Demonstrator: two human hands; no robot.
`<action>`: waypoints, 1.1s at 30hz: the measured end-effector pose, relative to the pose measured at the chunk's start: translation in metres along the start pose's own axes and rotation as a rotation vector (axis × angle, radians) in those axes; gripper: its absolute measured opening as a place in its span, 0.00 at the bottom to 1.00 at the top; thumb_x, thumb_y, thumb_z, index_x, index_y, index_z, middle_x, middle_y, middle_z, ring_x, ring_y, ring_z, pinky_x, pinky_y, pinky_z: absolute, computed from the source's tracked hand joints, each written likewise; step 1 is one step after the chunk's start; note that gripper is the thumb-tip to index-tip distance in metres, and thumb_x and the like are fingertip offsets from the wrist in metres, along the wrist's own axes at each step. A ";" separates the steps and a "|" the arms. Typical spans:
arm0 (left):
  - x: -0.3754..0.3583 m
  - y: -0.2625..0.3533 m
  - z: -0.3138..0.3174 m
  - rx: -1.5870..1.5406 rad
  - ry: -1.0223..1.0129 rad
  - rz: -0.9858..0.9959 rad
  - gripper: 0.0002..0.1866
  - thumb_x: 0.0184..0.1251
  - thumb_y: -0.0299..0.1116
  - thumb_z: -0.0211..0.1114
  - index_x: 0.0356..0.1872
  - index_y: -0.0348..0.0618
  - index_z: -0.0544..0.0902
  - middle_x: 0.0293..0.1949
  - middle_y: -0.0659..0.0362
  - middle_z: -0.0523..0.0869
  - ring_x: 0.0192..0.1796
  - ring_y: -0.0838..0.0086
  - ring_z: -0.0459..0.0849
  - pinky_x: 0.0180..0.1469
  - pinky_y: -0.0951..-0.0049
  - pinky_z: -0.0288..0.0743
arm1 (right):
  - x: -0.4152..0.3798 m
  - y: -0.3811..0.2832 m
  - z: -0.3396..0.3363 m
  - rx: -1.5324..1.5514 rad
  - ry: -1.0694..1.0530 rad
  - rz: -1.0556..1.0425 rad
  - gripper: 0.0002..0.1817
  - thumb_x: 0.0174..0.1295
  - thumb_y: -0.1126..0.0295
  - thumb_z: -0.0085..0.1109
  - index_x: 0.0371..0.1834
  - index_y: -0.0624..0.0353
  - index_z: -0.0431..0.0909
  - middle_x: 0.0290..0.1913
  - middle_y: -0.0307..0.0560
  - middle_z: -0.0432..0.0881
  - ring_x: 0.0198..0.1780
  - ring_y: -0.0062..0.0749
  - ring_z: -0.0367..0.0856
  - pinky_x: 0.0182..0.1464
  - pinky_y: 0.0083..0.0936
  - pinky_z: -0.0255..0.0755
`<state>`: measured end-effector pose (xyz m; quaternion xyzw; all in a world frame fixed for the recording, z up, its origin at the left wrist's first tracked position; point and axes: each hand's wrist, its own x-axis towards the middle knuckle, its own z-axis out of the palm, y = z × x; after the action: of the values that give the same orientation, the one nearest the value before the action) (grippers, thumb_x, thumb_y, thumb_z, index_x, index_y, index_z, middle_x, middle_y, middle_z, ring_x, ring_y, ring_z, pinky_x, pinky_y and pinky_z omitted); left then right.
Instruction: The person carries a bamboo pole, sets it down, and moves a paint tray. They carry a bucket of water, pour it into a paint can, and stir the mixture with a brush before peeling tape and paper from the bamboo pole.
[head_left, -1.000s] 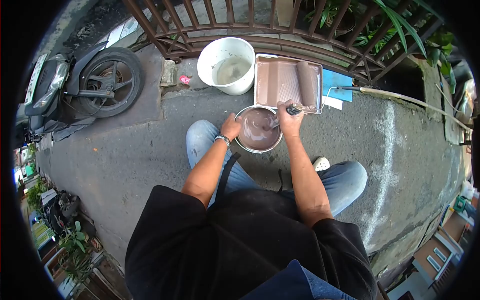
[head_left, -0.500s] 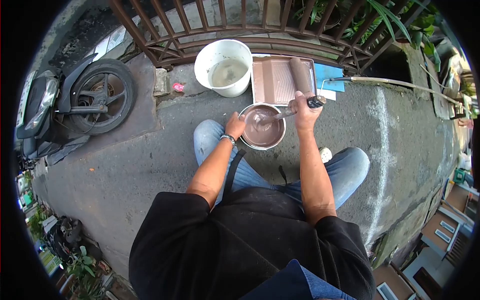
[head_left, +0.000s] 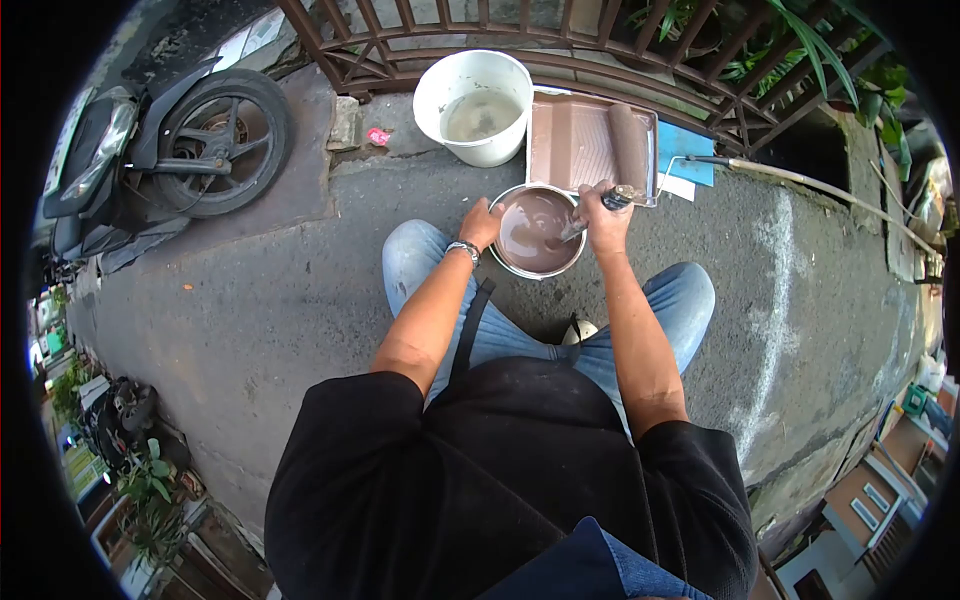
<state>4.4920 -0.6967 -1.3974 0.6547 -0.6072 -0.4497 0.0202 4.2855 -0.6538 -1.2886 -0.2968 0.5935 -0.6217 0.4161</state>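
Right hand clenching stir stick in paint can, left hand gripping rim; fast stirring risks slopping paint over.

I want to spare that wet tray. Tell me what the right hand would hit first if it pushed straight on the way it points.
Probably the paint tray: the right hand, its grip shut on a stirring tool, points forward at the tray's near edge, though depth is hard to judge.

One bucket, one tray, one can.
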 end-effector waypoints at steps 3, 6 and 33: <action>0.018 0.000 0.004 0.006 0.038 -0.010 0.32 0.71 0.47 0.52 0.63 0.27 0.67 0.61 0.35 0.72 0.66 0.49 0.71 0.66 0.60 0.63 | 0.012 -0.032 -0.001 0.296 -0.040 -0.004 0.16 0.58 0.78 0.59 0.17 0.54 0.63 0.13 0.36 0.66 0.13 0.21 0.63 0.19 0.23 0.63; 0.001 0.019 -0.005 0.003 0.014 -0.098 0.31 0.71 0.47 0.52 0.65 0.30 0.67 0.63 0.37 0.71 0.67 0.51 0.70 0.68 0.60 0.63 | 0.025 -0.025 -0.017 0.151 0.001 -0.093 0.15 0.58 0.77 0.59 0.17 0.54 0.65 0.14 0.36 0.67 0.14 0.20 0.64 0.19 0.22 0.63; 0.014 0.001 0.014 0.000 0.185 -0.144 0.31 0.67 0.48 0.59 0.60 0.31 0.72 0.56 0.39 0.79 0.59 0.53 0.79 0.59 0.61 0.72 | 0.033 -0.037 -0.009 0.375 -0.188 -0.028 0.15 0.57 0.75 0.60 0.17 0.56 0.66 0.13 0.38 0.67 0.13 0.23 0.62 0.23 0.24 0.67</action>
<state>4.4811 -0.7007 -1.4130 0.7354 -0.5540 -0.3878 0.0439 4.2560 -0.6797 -1.2575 -0.2788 0.4220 -0.6965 0.5090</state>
